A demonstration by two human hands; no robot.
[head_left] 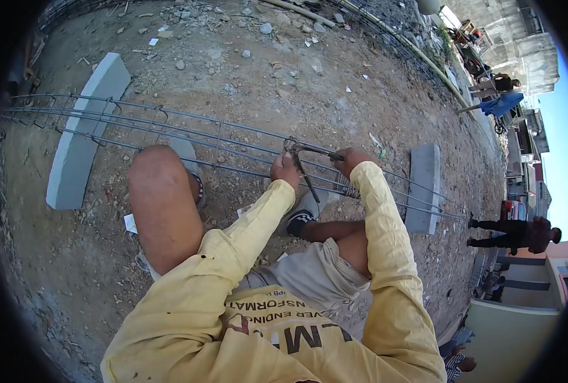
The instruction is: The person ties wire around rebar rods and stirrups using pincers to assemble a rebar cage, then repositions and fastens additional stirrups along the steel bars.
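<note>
A long rebar cage [233, 146] of thin steel bars with stirrups lies across in front of my knees. My right hand [353, 161] is closed around one handle of dark pincers [306, 172]. Their other handle hangs free, pointing down over the lower bars. The jaws are at the top bar, beside a stirrup. My left hand [285, 170] is closed on the cage right by the jaws; any wire in its fingers is too small to make out. Several stirrups sit bunched together [348, 189] below my right hand.
A pale concrete block [87, 137] supports the cage at left, and a grey block [424, 188] at right. Stony dirt surrounds them. A bamboo pole [418, 54] lies beyond. A person in dark clothes [520, 235] stands at right; another person's hand [30, 76] shows at far left.
</note>
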